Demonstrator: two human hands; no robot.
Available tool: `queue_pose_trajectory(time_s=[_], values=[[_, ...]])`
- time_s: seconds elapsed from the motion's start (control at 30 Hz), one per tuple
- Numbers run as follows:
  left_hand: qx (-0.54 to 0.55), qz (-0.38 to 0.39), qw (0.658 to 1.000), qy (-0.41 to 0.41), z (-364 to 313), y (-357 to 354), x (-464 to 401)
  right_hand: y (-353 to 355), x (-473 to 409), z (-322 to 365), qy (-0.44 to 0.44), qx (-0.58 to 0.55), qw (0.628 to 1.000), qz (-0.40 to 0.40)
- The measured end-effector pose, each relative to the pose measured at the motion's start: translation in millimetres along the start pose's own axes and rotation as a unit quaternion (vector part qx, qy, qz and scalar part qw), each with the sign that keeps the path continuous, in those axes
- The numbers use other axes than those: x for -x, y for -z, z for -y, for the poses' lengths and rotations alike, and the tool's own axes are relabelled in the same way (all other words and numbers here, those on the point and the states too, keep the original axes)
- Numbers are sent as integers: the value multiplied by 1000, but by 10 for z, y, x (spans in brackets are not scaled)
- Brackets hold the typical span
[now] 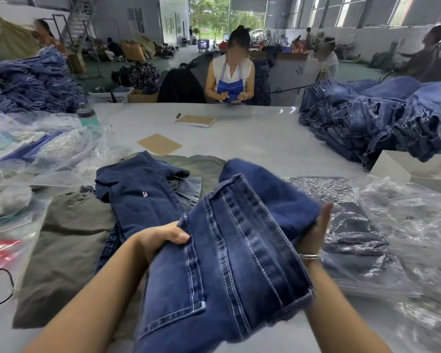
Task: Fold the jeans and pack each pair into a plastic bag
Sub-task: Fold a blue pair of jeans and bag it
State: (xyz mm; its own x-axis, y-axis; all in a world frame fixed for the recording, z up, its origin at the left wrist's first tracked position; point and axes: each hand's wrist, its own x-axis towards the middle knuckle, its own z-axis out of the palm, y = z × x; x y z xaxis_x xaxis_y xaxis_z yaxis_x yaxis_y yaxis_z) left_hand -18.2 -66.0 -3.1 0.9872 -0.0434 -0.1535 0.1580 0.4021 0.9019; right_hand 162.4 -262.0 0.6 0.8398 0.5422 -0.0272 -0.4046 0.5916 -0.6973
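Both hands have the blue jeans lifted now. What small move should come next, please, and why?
Probably lower the folded blue jeans toward the table and square the fold. The left hand grips one edge with the thumb on top, the right hand only supports the other side with flat fingers, and no bag is open yet.

two hands (pixel 161 238), one notebook (pixel 195 121), one pen (pixel 178 115), one cardboard square (pixel 159 143)

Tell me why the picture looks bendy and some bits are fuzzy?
Head view: the wide lens curves the table edges; the right hand and the jeans top look smeared by motion; the plastic bags glare; daylight washes out the far doorway.
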Motion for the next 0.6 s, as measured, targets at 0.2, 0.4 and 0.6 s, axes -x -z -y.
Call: queue_pose_trajectory(time_s=[0.2, 0.4, 0.6], values=[[-167, -52, 975, 133, 137, 56, -127, 664, -69, 585, 38, -11, 990, -135], [-737, -232, 619, 140, 1074, -288, -854, 1780, 236, 165, -95, 13, 960, -265], [-645, -202, 716, 175, 2322, -941, -1070, 1965, 216, 146, -35, 37, 960, -276]])
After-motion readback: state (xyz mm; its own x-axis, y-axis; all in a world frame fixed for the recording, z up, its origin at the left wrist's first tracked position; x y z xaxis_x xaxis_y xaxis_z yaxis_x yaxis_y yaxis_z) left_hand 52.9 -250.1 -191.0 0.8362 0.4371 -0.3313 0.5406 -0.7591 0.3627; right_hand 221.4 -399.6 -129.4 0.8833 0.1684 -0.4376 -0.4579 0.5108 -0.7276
